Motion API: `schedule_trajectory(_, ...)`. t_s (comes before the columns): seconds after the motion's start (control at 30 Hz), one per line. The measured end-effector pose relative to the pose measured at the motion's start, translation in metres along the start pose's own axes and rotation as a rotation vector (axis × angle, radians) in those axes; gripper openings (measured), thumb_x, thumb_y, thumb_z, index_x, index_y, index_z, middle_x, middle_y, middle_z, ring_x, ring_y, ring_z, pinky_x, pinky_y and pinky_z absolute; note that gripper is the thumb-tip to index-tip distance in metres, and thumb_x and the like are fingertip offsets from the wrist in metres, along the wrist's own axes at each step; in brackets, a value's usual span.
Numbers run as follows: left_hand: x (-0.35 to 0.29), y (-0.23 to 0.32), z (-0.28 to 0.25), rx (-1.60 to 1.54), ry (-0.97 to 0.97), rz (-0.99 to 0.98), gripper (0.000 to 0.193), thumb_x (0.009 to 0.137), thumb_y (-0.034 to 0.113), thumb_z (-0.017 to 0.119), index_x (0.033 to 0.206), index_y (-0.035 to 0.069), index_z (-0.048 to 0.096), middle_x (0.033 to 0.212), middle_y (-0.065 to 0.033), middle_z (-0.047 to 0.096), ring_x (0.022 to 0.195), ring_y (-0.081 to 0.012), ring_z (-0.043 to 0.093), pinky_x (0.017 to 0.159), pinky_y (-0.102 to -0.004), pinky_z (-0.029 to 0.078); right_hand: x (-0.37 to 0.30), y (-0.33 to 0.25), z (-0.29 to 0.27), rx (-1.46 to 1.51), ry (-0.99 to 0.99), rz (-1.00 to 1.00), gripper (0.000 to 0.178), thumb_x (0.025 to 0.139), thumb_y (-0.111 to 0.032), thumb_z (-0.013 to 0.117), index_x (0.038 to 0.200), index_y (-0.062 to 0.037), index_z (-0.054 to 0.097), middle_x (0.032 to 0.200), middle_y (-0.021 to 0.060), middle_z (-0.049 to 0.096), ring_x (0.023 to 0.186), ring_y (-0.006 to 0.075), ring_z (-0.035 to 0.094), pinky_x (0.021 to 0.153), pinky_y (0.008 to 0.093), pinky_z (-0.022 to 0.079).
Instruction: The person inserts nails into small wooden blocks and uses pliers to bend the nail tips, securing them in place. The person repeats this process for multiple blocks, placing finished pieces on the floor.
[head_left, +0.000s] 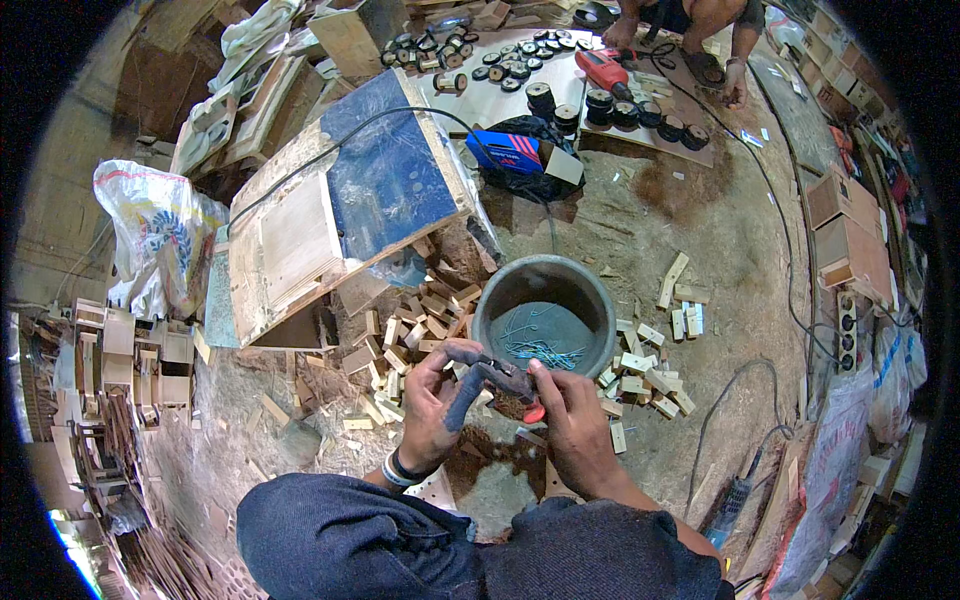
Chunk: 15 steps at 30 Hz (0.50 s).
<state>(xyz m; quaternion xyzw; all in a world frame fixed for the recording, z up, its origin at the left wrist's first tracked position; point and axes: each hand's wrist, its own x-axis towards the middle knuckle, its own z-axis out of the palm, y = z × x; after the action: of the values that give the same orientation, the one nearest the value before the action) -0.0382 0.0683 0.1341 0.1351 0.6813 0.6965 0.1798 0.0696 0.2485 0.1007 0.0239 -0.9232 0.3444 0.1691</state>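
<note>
My left hand (433, 405) and my right hand (577, 425) meet in front of me, above my lap. Between them is a small dark, curved object (512, 380), which looks like a hand tool; its kind I cannot make out. Fingers of both hands are closed on it. Dark covering shows over the left thumb (458, 408). A red piece (534, 412) sticks out below the right fingertips. Just beyond the hands stands a round grey tub (597, 290) with thin bluish wires (545, 352) inside.
Small wooden blocks (645, 372) lie both sides of the tub. Left stands a wooden box with a blue panel (390, 180). Ahead are black spools (540, 95), a red power drill (605, 72) and another person's hand (735, 85). A corded tool (735, 500) and cables lie right.
</note>
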Motion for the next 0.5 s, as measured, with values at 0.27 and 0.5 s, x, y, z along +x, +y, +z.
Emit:
schedule_trajectory(0.27,-0.0028,-0.0019,0.0015,0.085,0.067,0.068,0.015,0.098,0.005,0.071,0.108,-0.004,0.065,0.119,-0.0118,0.065,0.112,-0.0177,0.061,0.099,-0.0313,0.048,0.0014,0.0001,0.0001,0.0,-0.041,-0.002,0.078,0.084,0.003,0.066,0.158,-0.0069,0.042,0.115,0.0185,0.059,0.1,0.0338,0.061,0.088,0.044,0.055)
schedule_trajectory(0.5,-0.0017,0.003,0.0013,0.126,0.057,0.09,0.016,0.099,0.006,0.07,0.109,-0.005,0.065,0.118,-0.012,0.064,0.11,-0.0179,0.061,0.098,-0.0308,0.048,0.0053,0.0016,0.0033,0.022,0.019,-0.04,0.075,0.087,-0.002,0.067,0.157,-0.0047,0.042,0.11,0.0171,0.061,0.096,0.033,0.062,0.086,0.0442,0.054)
